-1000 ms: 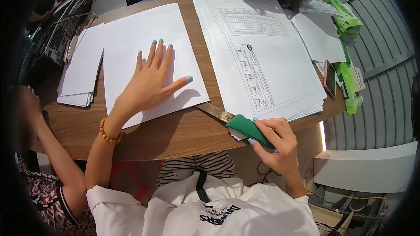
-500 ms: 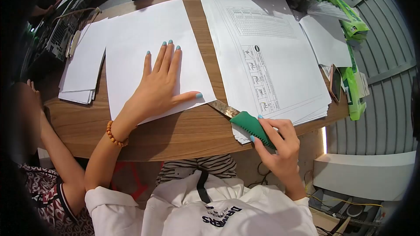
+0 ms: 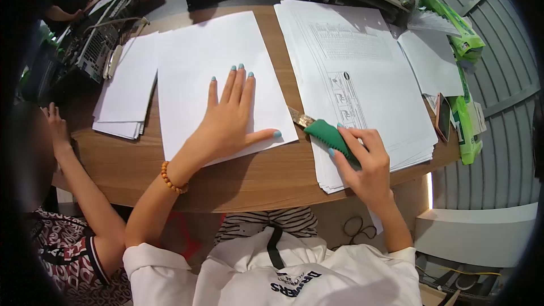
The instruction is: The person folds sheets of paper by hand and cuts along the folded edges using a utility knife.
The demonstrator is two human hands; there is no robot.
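My left hand lies flat on a blank white sheet of paper, fingers stretched forward and thumb out to the right near the lower right corner. In my right hand is a knife with a green handle, gripped between thumb and fingers. Its worn, rusty-looking blade points up and left, the tip right at the right edge of the blank sheet. The knife and right hand are over the lower left part of a thick stack of printed sheets.
A smaller pile of white paper with a clip is on the left. At the table's right edge are a phone and green packs. Electronic equipment stands at the back left. Another person's arm is at the left.
The knife and my right hand have moved forward along the blank sheet's right edge, from its lower corner. My left hand stays flat on the sheet. The whole view has shifted slightly.
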